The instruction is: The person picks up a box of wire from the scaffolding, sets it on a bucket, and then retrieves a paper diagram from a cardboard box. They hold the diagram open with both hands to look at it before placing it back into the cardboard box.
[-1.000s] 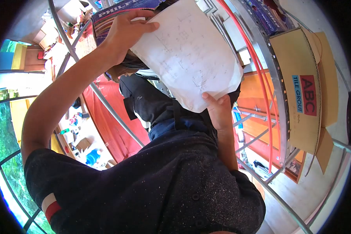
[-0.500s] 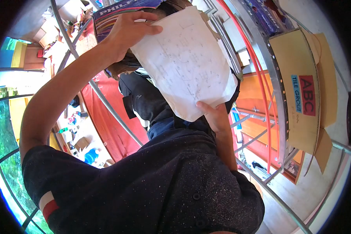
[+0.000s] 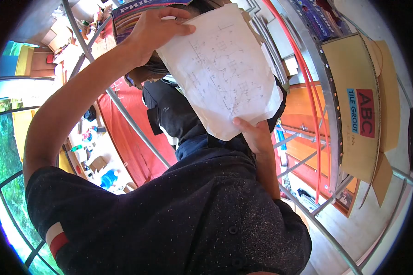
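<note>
A sheet of white paper (image 3: 225, 68) with hand-drawn lines and small markings is held up in front of my body, tilted, its lower edge curled. My left hand (image 3: 158, 31) grips its upper left edge, thumb and fingers at the margin. At the lower right corner my right hand (image 3: 258, 135) pinches the sheet, with the thumb on the front face and the other fingers hidden behind. Just behind my left hand is a printed box (image 3: 124, 23) with a purple top band and pictured cables.
On the right stands an open cardboard tile grout box (image 3: 353, 110) beside a perforated metal rail (image 3: 330, 105). Red tubing (image 3: 307, 78) runs down near it. Metal scaffold bars (image 3: 124, 114) cross on the left. Lower down lie a red surface (image 3: 133, 133) and a cluttered floor.
The view has shifted slightly, so the surroundings sit a little to the right. Both hands keep the same hold on the paper.
</note>
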Demonstrator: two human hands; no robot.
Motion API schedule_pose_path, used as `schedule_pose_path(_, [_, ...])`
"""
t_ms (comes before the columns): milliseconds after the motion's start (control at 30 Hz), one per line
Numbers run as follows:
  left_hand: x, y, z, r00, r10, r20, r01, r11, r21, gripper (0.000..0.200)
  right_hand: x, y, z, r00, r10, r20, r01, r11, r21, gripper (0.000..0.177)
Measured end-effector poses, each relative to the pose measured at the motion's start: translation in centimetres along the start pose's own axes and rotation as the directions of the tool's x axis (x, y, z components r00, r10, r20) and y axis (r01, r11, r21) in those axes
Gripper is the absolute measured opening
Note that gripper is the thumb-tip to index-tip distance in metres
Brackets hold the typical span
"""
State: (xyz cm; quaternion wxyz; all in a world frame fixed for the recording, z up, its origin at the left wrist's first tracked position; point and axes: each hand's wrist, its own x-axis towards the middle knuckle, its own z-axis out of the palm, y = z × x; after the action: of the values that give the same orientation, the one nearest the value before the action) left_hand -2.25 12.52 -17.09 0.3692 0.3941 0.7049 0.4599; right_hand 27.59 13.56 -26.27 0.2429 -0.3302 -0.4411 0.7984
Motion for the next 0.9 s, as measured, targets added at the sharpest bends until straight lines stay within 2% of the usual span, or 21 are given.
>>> schedule_pose_path(100, [0.07, -0.06, -0.05, 1.0, -0.023, -0.01, 0.023, 0.999, 0.049, 0.048, 0.03, 0.2, -0.02, 1.0, -0.002, 0.001, 0.002, 0.999, -0.043, 0.065])
schedule_pose_path(200, [0.3, -0.6, -0.17, 1.0, -0.002, -0.011, 0.002, 1.0, 0.007, 0.049, 0.07, 0.25, 0.25, 1.0, -0.007, 0.004, 0.007, 0.998, -0.054, 0.063])
schedule_pose_path(433, [0.05, -0.24, -0.17, 1.0, -0.015, -0.017, 0.016, 0.999, 0.05, 0.049, 0.1, 0.41, 0.44, 0.999, -0.031, -0.011, 0.03, 0.995, -0.099, 0.058])
schedule_pose_path(700, [0.36, -0.39, -0.23, 0.998, -0.062, -0.019, 0.062, 0.998, 0.027, 0.048, -0.1, 0.24, 0.69, 1.0, 0.008, 0.007, -0.007, 0.994, -0.11, 0.059])
schedule_pose_path(900, [0.34, -0.57, -0.24, 0.999, -0.039, -0.012, 0.039, 0.999, 0.009, 0.048, -0.11, 0.1, 0.74, 0.999, 0.037, -0.002, -0.037, 0.99, -0.138, 0.059])
